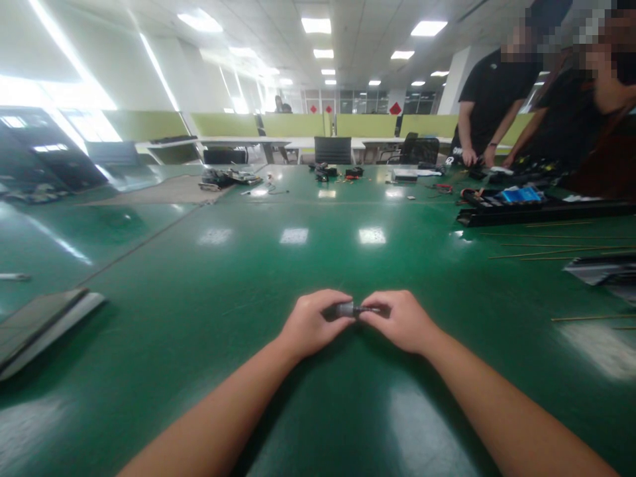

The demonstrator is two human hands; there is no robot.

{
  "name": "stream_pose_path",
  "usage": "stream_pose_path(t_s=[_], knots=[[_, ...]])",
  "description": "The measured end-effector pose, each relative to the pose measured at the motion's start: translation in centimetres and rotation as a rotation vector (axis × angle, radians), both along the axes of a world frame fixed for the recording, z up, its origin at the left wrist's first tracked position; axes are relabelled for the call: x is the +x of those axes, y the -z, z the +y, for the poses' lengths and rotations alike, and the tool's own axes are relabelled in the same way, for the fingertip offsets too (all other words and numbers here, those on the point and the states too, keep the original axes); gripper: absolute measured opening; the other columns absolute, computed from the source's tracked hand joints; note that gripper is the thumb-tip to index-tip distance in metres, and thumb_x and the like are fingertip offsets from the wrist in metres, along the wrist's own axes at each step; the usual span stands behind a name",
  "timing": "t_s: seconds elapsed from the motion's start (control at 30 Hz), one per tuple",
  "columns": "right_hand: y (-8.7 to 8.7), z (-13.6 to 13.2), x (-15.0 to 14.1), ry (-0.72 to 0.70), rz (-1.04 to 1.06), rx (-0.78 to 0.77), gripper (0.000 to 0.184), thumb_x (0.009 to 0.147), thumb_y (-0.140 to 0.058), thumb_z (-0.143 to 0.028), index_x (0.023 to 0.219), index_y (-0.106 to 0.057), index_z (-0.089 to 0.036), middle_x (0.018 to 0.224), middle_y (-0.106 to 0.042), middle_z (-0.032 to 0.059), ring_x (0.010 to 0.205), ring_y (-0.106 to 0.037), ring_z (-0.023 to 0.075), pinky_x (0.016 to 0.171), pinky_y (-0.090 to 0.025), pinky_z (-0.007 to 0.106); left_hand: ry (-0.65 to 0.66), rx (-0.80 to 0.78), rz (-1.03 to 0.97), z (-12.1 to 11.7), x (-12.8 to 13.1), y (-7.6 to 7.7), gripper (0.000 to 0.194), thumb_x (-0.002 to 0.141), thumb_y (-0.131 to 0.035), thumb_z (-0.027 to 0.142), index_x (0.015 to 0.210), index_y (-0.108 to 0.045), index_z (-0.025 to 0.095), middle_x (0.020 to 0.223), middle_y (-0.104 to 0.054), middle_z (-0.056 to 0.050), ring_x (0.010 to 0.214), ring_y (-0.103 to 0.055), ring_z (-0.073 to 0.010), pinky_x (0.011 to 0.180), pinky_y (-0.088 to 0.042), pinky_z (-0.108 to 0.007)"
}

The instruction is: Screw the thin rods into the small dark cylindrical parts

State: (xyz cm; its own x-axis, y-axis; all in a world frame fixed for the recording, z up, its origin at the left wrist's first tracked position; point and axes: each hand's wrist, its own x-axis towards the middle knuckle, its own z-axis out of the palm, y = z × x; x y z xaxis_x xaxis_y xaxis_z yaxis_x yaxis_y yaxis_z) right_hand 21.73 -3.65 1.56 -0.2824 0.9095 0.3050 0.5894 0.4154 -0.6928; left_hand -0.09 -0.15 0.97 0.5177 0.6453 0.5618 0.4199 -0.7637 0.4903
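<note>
Pinching a small, slim grey-and-black cylinder at both ends, with the left hand clamped on the thicker grey part and the right hand clamped on the thinner dark part, at the middle of a glossy green tabletop. Probably light, stiff and a little slippery, so best taken by the thicker part; too blurred to tell the material. Looking outward, past a long black bar on the right to two people in black tops, yellow-green partition panels and bright rectangular ceiling lights.
</note>
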Motion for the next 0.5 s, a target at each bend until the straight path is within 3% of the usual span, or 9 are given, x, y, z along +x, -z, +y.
stream_pose_path(t_s=[0.5], knots=[[-0.02,0.13,0.12,0.005,0.041,-0.055,0.010,0.084,-0.068,-0.023,0.089,-0.076,-0.021,0.082,-0.076,0.0022,0.075,-0.068,0.0183,0.069,-0.048,0.027,-0.012,0.000,0.017,0.07,-0.13,0.03,0.025,0.078,-0.075,0.027,0.102,-0.071,0.019,0.098,-0.075,-0.006,0.088,-0.071,-0.0194,0.083,-0.058,-0.031]])
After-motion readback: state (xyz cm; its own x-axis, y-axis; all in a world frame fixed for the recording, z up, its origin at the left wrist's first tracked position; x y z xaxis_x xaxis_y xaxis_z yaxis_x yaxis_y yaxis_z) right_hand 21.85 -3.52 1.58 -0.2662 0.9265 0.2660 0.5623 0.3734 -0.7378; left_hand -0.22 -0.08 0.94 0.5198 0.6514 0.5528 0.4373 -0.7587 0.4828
